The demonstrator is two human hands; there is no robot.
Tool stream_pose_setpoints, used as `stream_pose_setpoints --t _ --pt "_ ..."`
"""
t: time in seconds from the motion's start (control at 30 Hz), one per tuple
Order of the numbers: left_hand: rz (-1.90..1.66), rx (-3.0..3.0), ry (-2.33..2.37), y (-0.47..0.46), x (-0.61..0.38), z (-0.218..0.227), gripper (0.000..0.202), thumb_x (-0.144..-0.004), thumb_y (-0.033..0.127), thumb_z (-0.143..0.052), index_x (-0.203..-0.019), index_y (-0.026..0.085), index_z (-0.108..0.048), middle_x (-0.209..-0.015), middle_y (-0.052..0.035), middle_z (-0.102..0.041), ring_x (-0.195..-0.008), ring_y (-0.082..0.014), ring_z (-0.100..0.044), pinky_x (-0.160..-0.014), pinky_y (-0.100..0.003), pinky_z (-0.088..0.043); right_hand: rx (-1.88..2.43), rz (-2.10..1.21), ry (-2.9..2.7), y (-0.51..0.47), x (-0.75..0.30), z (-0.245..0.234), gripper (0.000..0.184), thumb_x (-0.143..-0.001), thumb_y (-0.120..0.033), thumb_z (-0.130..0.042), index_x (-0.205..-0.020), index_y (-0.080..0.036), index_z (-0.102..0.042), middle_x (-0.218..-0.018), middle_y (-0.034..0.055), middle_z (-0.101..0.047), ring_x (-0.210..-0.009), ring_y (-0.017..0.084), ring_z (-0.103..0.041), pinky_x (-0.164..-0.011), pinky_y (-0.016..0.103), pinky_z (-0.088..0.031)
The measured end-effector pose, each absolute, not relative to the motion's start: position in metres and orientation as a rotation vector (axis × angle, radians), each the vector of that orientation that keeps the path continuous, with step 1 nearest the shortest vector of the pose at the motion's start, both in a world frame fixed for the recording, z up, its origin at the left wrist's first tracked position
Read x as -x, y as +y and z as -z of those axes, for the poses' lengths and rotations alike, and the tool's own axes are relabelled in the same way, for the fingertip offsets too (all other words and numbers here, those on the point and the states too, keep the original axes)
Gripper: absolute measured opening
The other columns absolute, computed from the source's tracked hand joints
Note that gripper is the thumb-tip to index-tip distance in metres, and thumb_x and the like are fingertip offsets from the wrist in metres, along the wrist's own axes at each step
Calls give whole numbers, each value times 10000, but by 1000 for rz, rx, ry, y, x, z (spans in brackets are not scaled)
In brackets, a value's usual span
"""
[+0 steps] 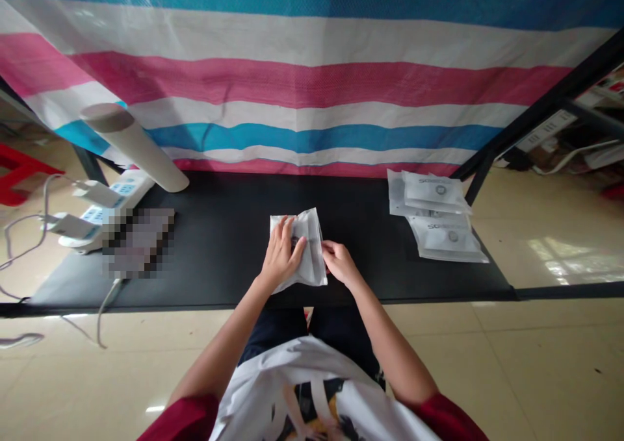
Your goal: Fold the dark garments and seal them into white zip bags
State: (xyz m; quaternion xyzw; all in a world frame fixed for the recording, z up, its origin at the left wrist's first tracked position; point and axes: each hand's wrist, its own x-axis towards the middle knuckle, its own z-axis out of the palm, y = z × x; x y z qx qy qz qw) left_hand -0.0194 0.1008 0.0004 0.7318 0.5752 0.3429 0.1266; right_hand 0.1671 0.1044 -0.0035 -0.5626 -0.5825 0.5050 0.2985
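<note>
L hand (pixel 283 251) lies spread on a frosted bag (pixel 314 265), front-centre of black tabletop (pixel 219 233); R hand (pixel 338 261) curls at bag's R edge, can't tell if gripping. Step's prob. steadying bag & working that edge; next move needs firm L palm. Bag stack (pixel 441 230) R, power strip (pixel 132 184) L, striped sheet (pixel 302 84) behind.

We find the light soft and moderate, leaving the table (pixel 219 252) dark while the frosted bag (pixel 314 259) at centre stands out pale. Glare whitens the tiled floor (pixel 526 337) at right, with a smaller glint at lower left, and sheen streaks the striped sheet (pixel 292 80) at upper left. We see wide-angle stretching toward the edges, blurred clutter (pixel 548 129) at far right, and coarse pixels masking an object (pixel 139 239) at left.
</note>
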Motion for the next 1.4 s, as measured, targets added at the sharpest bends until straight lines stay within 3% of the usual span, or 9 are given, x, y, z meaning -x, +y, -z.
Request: stream_pose_setpoints --t 0.1,0.3,0.4,0.53,0.77,0.93,1.1,1.27,1.4 --pt "-1003 -2073 1624 99 22 8 569 -1000 434 -369 -1483 146 -283 -1498 -191 -387 -1427 -291 -358 -1159 -499 -344 1578 -1147 -1836 124 -158 -4 272 -860 -389 -606 -1003 -201 -742 -948 77 -757 -875 249 -707 -682 275 -499" --pt "-949 -2161 1567 99 20 11 571 -1009 429 -339 -1491 126 -286 -1509 -191 -401 -1457 -284 -319 -1185 -502 -309 1683 -1060 -2001 137 -145 -12 218 -745 -394 -732 -821 -192 -756 -803 108 -751 -778 276 -705 -618 279 -436" --pt "-896 -2197 1593 98 18 12 591 -1012 428 -328 -1504 106 -268 -1521 -207 -389 -1462 -287 -312 -1182 -500 -311 1596 -1090 -1844 136 -152 -7 204 -711 -390 -742 -756 -191 -735 -793 95 -739 -753 265 -682 -630 292 -445" --pt "-758 -2271 1634 97 15 12 655 -994 478 -357 -1535 127 -245 -1557 -188 -354 -1480 -308 -270 -1189 -515 -278 1580 -1111 -1505 132 -189 -7 260 -740 -398 -657 -864 -176 -712 -854 58 -734 -792 237 -660 -666 291 -473" --pt "-583 -2349 1648 98 3 7 590 -932 559 -468 -1445 269 -470 -1573 -71 -366 -1487 -380 -206 -1190 -564 -221 1496 -1451 -900 115 -250 -25 274 -698 -384 -682 -886 -185 -678 -776 26 -719 -724 197 -657 -559 254 -492" --pt "-857 -2141 1571 100 2 -3 462 -1002 444 -344 -1349 188 -513 -1381 -110 -567 -1362 -270 -449 -1178 -488 -285 1441 -1483 -887 113 -220 -31 420 -752 -536 -683 -1009 -204 -672 -980 72 -729 -924 249 -687 -601 305 -576" --pt "-1165 -1854 1521 95 29 -9 475 -983 436 -381 -1388 187 -391 -1308 -136 -575 -1235 -246 -551 -1067 -440 -431 1358 -1473 -914 115 -196 -25 406 -740 -538 -693 -1009 -236 -664 -1059 65 -704 -1069 273 -644 -690 360 -615" --pt "-1167 -1763 1487 90 60 -4 825 -755 411 -723 -1418 235 -266 -1407 -147 -445 -1196 -263 -568 -1018 -447 -490 1283 -1503 -868 114 -201 -18 332 -725 -481 -707 -931 -245 -598 -978 23 -684 -978 236 -662 -739 394 -618" --pt "-1270 -1607 1565 91 69 3 591 -731 334 -696 -1227 244 -389 -1335 -105 -437 -1085 -214 -620 -891 -405 -572 1316 -1404 -819 112 -207 -11 478 -622 -441 -787 -903 -253 -450 -885 -35 -609 -792 163 -654 -667 348 -624"
